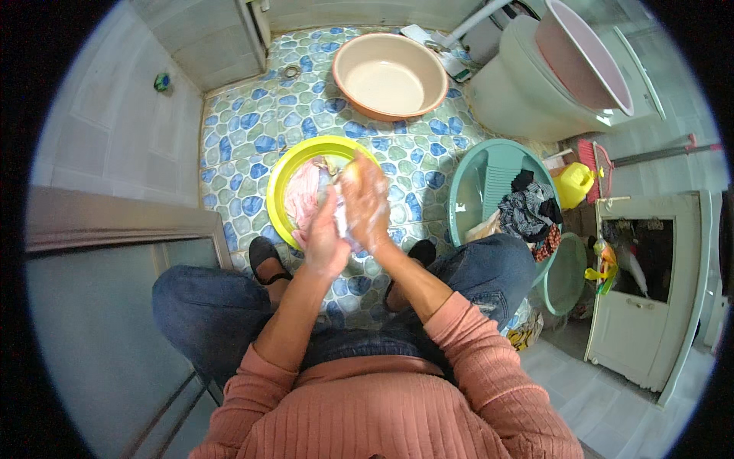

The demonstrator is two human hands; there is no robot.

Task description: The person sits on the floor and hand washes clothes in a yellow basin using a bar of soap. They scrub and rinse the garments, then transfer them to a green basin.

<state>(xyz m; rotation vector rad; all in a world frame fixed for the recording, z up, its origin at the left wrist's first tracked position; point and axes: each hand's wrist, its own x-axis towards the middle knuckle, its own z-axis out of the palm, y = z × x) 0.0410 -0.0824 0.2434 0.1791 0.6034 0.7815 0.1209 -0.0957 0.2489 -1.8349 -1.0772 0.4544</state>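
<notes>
A yellow-green basin [277, 188] stands on the floor between my feet, with wet pink clothing [303, 191] in its left part. Over the basin's right side my hands press together on a soapy, whitish-lilac cloth [341, 213]. My left hand [326, 243] grips it from the near left, thumb pointing away from me. White suds coat my right hand [365, 200], which closes over the cloth from the right and is slightly smeared by motion. Both hands cover much of the cloth, so its full shape is hidden.
To the right, a teal basin [464, 177] with a built-in washboard holds dark, patterned clothes [527, 208]. A beige basin [390, 76] lies beyond on the patterned tiles. A yellow jug [572, 185], a red broom [596, 164] and a white cabinet [631, 306] stand far right.
</notes>
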